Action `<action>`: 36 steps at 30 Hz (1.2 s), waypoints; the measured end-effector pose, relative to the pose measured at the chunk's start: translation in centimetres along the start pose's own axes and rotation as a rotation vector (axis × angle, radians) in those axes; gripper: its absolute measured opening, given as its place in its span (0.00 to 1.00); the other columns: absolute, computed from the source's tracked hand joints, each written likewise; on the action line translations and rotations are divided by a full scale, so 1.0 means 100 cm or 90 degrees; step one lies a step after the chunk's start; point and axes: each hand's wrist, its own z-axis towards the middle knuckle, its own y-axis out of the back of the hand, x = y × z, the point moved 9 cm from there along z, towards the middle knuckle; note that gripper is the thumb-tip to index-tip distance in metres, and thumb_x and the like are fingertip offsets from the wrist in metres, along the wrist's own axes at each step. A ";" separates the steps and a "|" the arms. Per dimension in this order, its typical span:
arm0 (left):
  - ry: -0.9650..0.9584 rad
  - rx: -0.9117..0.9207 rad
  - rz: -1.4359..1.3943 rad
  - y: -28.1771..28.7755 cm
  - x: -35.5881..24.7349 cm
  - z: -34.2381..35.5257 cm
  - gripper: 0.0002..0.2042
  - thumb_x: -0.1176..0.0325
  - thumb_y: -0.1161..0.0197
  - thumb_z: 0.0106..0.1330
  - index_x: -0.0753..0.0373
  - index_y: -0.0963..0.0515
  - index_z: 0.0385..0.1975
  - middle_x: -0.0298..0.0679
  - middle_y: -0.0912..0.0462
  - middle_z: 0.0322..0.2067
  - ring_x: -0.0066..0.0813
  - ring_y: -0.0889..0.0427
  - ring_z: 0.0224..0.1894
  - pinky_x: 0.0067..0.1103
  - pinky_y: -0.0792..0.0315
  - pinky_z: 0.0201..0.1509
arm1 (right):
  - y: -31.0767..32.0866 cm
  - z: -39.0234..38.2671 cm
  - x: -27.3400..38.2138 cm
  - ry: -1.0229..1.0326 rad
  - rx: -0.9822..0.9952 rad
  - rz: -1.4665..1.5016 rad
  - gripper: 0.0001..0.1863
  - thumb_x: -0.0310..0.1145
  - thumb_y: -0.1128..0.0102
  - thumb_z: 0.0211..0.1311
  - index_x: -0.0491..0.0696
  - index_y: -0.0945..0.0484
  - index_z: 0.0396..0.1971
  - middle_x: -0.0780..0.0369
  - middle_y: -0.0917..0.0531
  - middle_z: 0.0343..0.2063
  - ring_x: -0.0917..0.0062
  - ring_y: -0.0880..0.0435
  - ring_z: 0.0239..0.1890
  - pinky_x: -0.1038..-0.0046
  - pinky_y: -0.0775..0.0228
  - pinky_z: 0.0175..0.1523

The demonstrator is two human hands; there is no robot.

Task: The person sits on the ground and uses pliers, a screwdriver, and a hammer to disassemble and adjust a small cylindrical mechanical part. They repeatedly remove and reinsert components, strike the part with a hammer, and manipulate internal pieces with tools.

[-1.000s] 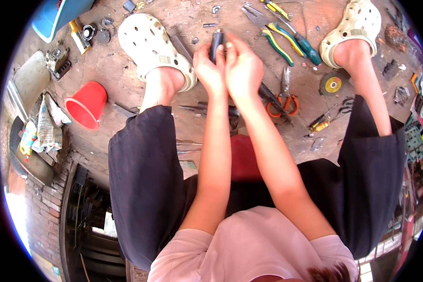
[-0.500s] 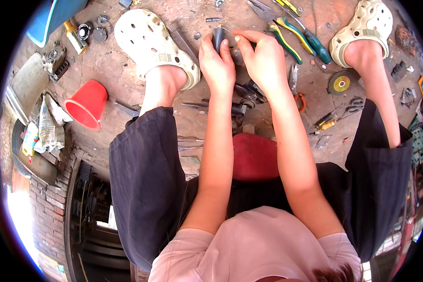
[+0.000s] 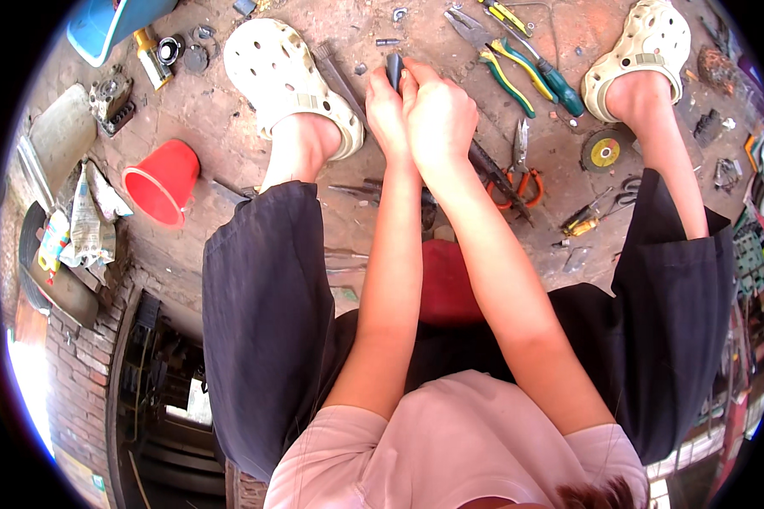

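Note:
A dark, tapered cylindrical piece [image 3: 394, 71] pokes up between the fingers of my left hand [image 3: 388, 119], which is wrapped around it. Its lower part is hidden in the grip. My right hand [image 3: 442, 114] is closed and pressed against the left one, with the fingertips close beside the dark piece; whatever it holds is out of sight. Both hands are above the littered ground, between my feet. Just beyond them lies a small dark cylinder [image 3: 388, 41]. Under the right wrist, a dark rod-like tool [image 3: 494, 174] partly shows.
To the right lie green-and-yellow pliers [image 3: 507, 83], a screwdriver [image 3: 560, 89], orange-handled scissors [image 3: 520, 153] and a cutting disc [image 3: 605, 152]. On the left are a red bucket [image 3: 163, 178] and a brush [image 3: 338, 76]. A red seat [image 3: 443, 284] shows between my legs.
My right hand has moved left against my left hand, and its fingers have closed in. The thin metal piece seen at the dark piece's tip no longer shows. Orange-handled scissors are now more visible.

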 end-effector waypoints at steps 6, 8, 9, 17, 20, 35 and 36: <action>0.147 -0.006 -0.230 -0.004 0.031 0.006 0.13 0.64 0.42 0.65 0.71 0.28 0.37 0.54 0.22 0.31 0.50 0.23 0.33 0.37 0.30 0.40 | 0.001 0.005 -0.013 0.001 -0.023 0.123 0.12 0.36 0.44 0.61 0.50 0.16 0.41 0.51 0.16 0.31 0.59 0.15 0.34 0.63 0.24 0.40; -0.032 -0.066 -0.001 0.010 0.000 0.001 0.14 0.64 0.41 0.64 0.71 0.28 0.37 0.53 0.22 0.30 0.49 0.23 0.32 0.35 0.30 0.41 | 0.010 0.005 -0.016 0.017 -0.032 0.219 0.12 0.34 0.45 0.63 0.49 0.17 0.42 0.53 0.16 0.34 0.61 0.15 0.37 0.67 0.25 0.42; 0.008 -0.041 -0.068 0.009 0.009 0.003 0.14 0.64 0.39 0.63 0.71 0.28 0.38 0.50 0.22 0.28 0.43 0.22 0.31 0.32 0.28 0.40 | 0.016 0.006 -0.019 0.026 -0.045 0.219 0.12 0.35 0.44 0.61 0.49 0.17 0.40 0.52 0.17 0.31 0.57 0.16 0.35 0.63 0.25 0.42; 0.076 -0.007 -0.136 0.015 0.019 0.008 0.13 0.67 0.35 0.61 0.72 0.24 0.37 0.48 0.19 0.27 0.36 0.20 0.29 0.28 0.26 0.37 | 0.008 0.020 -0.015 0.048 0.093 0.179 0.11 0.35 0.43 0.60 0.49 0.16 0.39 0.53 0.16 0.30 0.57 0.17 0.36 0.63 0.25 0.42; 0.045 -0.014 -0.107 0.019 0.012 0.006 0.13 0.67 0.36 0.62 0.73 0.23 0.37 0.50 0.19 0.28 0.38 0.20 0.29 0.29 0.26 0.38 | 0.005 0.020 -0.013 0.047 0.104 0.102 0.11 0.35 0.43 0.59 0.49 0.16 0.38 0.53 0.16 0.30 0.58 0.17 0.35 0.63 0.25 0.42; 0.209 0.116 -0.368 0.001 0.029 0.010 0.14 0.64 0.43 0.69 0.67 0.27 0.23 0.31 0.27 0.17 0.14 0.34 0.16 0.17 0.41 0.17 | 0.000 0.023 -0.017 0.053 0.097 0.194 0.11 0.36 0.42 0.59 0.48 0.16 0.37 0.52 0.17 0.28 0.59 0.16 0.34 0.65 0.25 0.40; 0.211 0.114 -0.367 0.001 0.030 0.011 0.15 0.64 0.43 0.69 0.67 0.27 0.23 0.30 0.27 0.16 0.14 0.34 0.16 0.16 0.42 0.17 | 0.000 0.023 -0.014 0.054 0.091 0.177 0.11 0.36 0.41 0.59 0.49 0.15 0.37 0.52 0.17 0.28 0.59 0.16 0.34 0.65 0.25 0.40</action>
